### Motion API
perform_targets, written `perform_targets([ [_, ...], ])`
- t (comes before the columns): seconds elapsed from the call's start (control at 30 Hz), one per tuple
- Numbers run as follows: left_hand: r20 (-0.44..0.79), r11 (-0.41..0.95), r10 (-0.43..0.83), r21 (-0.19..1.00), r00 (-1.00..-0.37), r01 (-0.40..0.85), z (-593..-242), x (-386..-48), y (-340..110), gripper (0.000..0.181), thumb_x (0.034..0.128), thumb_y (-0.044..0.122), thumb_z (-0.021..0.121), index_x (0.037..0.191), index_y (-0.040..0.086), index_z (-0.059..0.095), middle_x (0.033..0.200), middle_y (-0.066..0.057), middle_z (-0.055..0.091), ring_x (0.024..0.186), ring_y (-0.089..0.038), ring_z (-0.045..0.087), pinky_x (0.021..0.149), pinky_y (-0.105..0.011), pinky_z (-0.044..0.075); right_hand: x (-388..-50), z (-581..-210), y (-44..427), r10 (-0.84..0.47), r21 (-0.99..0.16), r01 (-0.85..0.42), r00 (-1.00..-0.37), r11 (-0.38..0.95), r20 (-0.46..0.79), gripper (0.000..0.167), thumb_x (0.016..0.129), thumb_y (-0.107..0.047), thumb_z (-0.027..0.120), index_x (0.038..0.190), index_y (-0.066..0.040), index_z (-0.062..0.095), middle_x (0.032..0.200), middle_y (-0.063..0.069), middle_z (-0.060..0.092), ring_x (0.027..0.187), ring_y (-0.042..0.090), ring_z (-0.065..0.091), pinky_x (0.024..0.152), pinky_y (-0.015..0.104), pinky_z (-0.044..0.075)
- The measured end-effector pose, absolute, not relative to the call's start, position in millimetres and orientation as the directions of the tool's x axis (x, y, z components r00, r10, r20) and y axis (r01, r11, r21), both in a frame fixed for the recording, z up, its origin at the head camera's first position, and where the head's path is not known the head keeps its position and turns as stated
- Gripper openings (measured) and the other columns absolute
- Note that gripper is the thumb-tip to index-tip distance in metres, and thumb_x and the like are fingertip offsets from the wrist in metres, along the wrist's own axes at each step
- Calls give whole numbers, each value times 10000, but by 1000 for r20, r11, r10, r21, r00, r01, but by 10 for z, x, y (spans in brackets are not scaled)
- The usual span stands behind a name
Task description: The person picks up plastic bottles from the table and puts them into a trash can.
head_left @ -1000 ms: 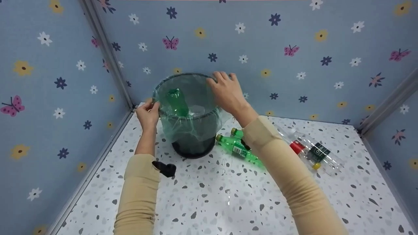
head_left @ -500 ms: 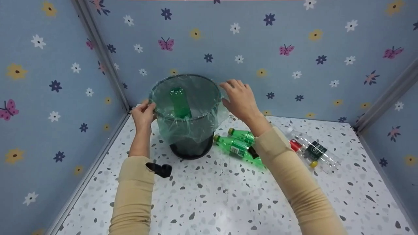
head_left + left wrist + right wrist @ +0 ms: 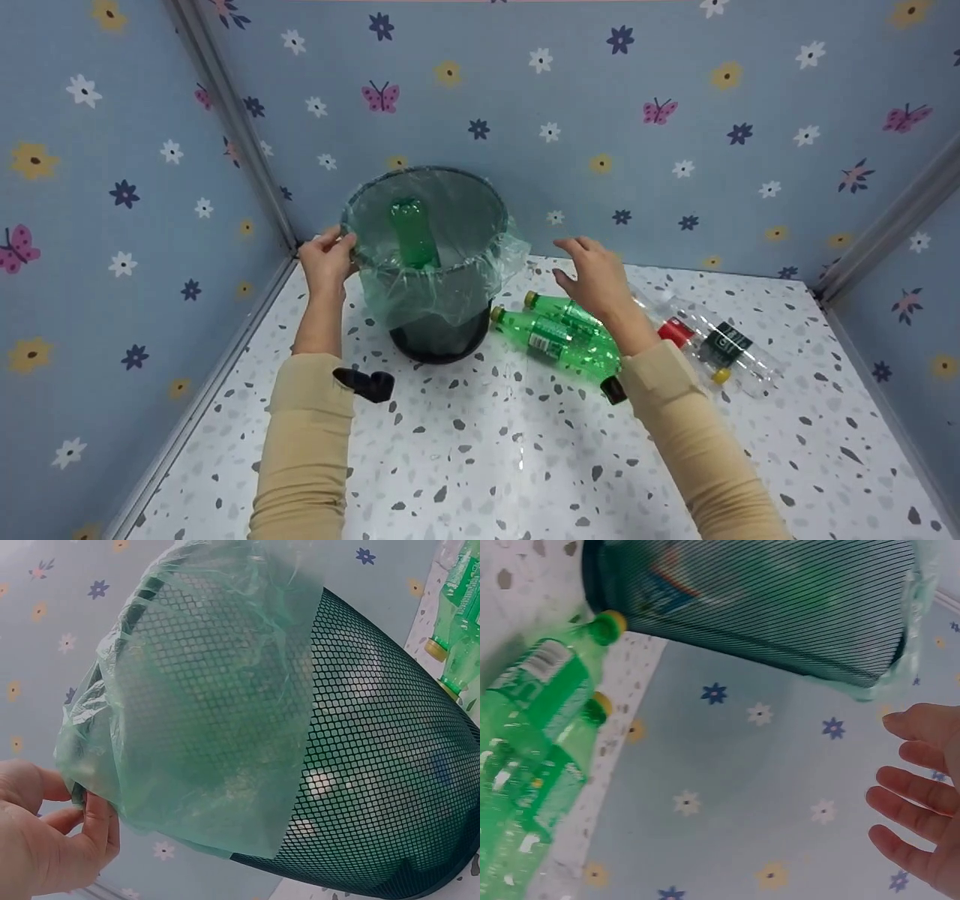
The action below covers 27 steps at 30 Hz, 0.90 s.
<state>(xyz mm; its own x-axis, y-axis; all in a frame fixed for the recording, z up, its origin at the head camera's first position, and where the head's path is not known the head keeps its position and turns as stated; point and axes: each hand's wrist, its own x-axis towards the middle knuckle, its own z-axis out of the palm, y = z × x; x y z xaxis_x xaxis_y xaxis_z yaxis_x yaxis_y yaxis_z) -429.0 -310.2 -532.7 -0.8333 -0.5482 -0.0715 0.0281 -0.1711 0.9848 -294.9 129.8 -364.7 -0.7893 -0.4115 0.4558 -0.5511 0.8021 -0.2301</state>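
Note:
A dark mesh wastebasket [image 3: 442, 337] stands near the back wall, lined with a thin green plastic bag [image 3: 420, 296] folded over its rim. Inside it a green plastic bottle [image 3: 412, 232] leans. My left hand [image 3: 327, 262] pinches the bagged rim on the left side; the left wrist view shows thumb and fingers [image 3: 97, 825] on the rim's edge. Apart from the basket, my right hand [image 3: 600, 281] hovers with nothing in it, above and behind two green bottles [image 3: 555, 337] lying on the table. In the right wrist view its fingers [image 3: 911, 791] are spread and relaxed.
Right of the green bottles lie clear bottles, one with a dark label [image 3: 727, 345] and one with a red label [image 3: 676, 332]. The speckled white table [image 3: 465, 480] is walled by flowered blue panels [image 3: 570, 97] at the back and sides.
My right hand has let go of the basket's rim and moved right and down, over toward the lying bottles. My left hand has stayed on the rim.

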Motion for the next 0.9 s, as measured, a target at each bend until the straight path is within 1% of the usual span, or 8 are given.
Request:
perform_targets([
  [0.17, 2, -138, -539, 986, -843, 91, -5623, -4498, -3229, 536, 653, 441, 743, 1149, 369, 554, 1203, -2, 465, 869, -169, 589, 693, -437, 495, -2940, -3942, 1447, -370, -312, -512, -831, 800, 415, 370, 821, -153, 630, 1164, -36, 559, 1053, 149, 569, 953, 311, 534, 823, 441, 422],
  [0.33, 66, -137, -553, 976, -831, 169, -5968, -4758, -3366, 523, 659, 449, 735, 1144, 365, 561, 1191, -35, 460, 881, -258, 586, 657, -391, 510, -2925, -4224, 1576, -351, -341, -479, -859, 809, 372, 378, 806, -150, 647, 1156, -33, 566, 1069, 149, 568, 948, 312, 541, 803, 443, 433],
  [0.5, 75, -128, -560, 976, -825, 176, -6041, -4832, -3413, 532, 661, 460, 727, 1153, 355, 555, 1237, -10, 432, 906, -229, 578, 659, -375, 510, -2896, -4468, 1681, -347, -383, -451, -884, 806, 313, 417, 790, -156, 667, 1171, -28, 556, 1086, 161, 553, 953, 329, 535, 798, 461, 431],
  [0.67, 23, -126, -555, 986, -831, 112, -5707, -4552, -3265, 530, 664, 451, 730, 1154, 350, 554, 1193, 12, 457, 838, -203, 590, 642, -430, 501, -2879, -4681, 1753, -367, -376, -452, -888, 809, 277, 455, 763, -176, 701, 1164, -17, 556, 1078, 167, 533, 935, 332, 534, 781, 475, 429],
  [0.73, -17, -147, -554, 986, -832, 77, -5458, -4347, -3149, 514, 712, 380, 723, 1190, 307, 547, 1173, -1, 470, 801, -206, 596, 615, -430, 502, -2880, -4755, 1769, -376, -368, -459, -884, 809, 277, 457, 751, -171, 715, 1151, -12, 563, 1062, 165, 531, 917, 329, 538, 771, 469, 433],
  [0.77, -60, -179, -538, 983, -841, 45, -5157, -4102, -3017, 485, 769, 313, 692, 1224, 256, 534, 1179, -27, 471, 795, -204, 595, 613, -417, 504, -2879, -4789, 1775, -380, -367, -462, -883, 807, 277, 458, 745, -168, 720, 1146, -9, 565, 1055, 167, 529, 908, 328, 539, 767, 465, 435],
  [0.83, -105, -212, -529, 977, -842, 11, -4912, -3913, -2901, 460, 802, 237, 669, 1239, 216, 528, 1185, -21, 471, 791, -207, 596, 612, -420, 503, -2877, -4857, 1790, -386, -366, -468, -880, 804, 275, 472, 731, -158, 732, 1142, 2, 563, 1057, 178, 521, 915, 332, 531, 769, 459, 434],
  [0.9, -99, -244, -522, 969, -847, 37, -4763, -3774, -2810, 449, 803, 169, 671, 1232, 164, 540, 1163, -36, 484, 760, -211, 602, 555, -338, 511, -2875, -4923, 1807, -377, -372, -454, -888, 809, 263, 495, 715, -150, 746, 1149, 4, 562, 1072, 182, 516, 938, 332, 520, 786, 451, 430],
])
